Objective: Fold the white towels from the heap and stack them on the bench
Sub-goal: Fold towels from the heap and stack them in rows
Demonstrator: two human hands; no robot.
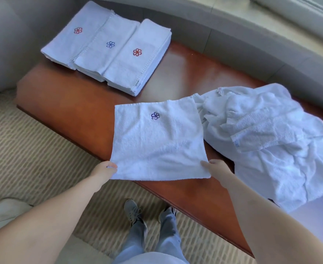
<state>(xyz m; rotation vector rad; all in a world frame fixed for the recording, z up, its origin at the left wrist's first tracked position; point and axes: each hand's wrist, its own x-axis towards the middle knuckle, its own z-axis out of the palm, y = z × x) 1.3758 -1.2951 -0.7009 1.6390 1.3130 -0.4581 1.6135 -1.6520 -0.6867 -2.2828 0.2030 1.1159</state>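
Towel is lying on the desk beside the heap, both hands pinching near corners; uneven lifting risks a crooked fold or snagging the heap.

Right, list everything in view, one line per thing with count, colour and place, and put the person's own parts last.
Spread white terry towel with blue flower emblem: one, white, flat at the bench's near edge, near corners held.
Folded white towel stacks: three side by side, white; emblems red, blue, red; far left end of bench.
Heap of unfolded white towels: one, white, right end of bench.
Glossy reddish-brown wooden bench: one, centre.
Striped beige carpet: floor, left and below.
Grey shoes: two, below the bench edge.
Left hand: pinches the towel's near left corner.
Right hand: pinches the near right corner.
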